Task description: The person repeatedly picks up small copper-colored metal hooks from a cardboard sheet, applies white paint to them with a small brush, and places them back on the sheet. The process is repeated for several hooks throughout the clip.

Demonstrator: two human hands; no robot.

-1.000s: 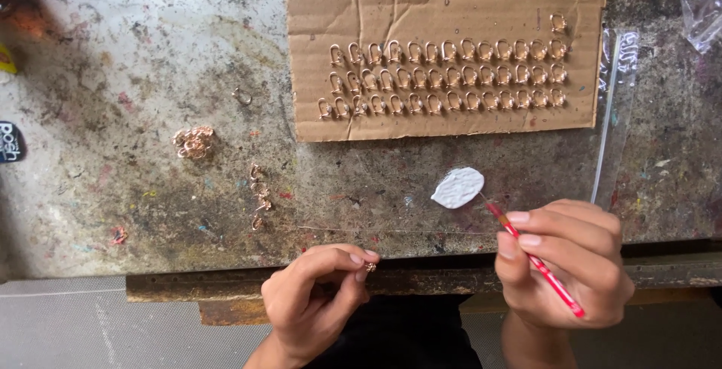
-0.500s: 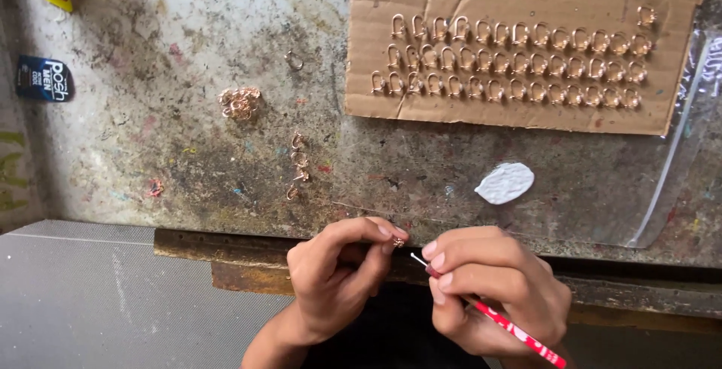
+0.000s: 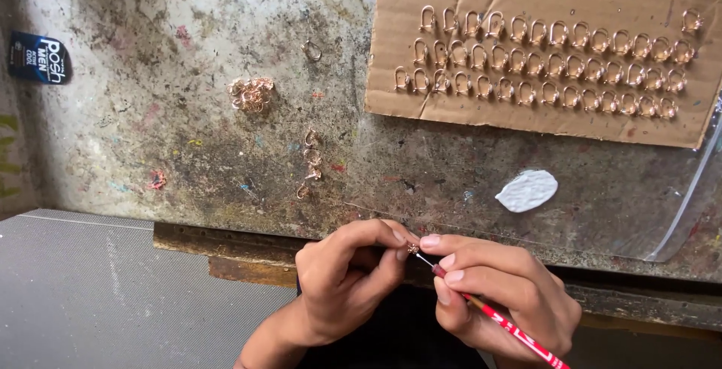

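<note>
Bench open ahead of hands point(image 3: 421, 286); loose rings point(image 3: 310, 160), perhaps putty blob point(image 3: 526, 190), obstruct.

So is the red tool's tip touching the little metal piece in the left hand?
Touching: head view shows the red tool tip meeting the metal piece pinched by the left hand; right hand holds the tool.

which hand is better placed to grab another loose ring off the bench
Left. The left hand pinches only a small ring piece, and the loose rings lie on its side. The right hand holds the red tool.

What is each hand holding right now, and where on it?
Left hand pinches a small rose-gold ring piece at its fingertips. Right hand grips a red tool near its front end, pencil-style, tip at the piece.
</note>
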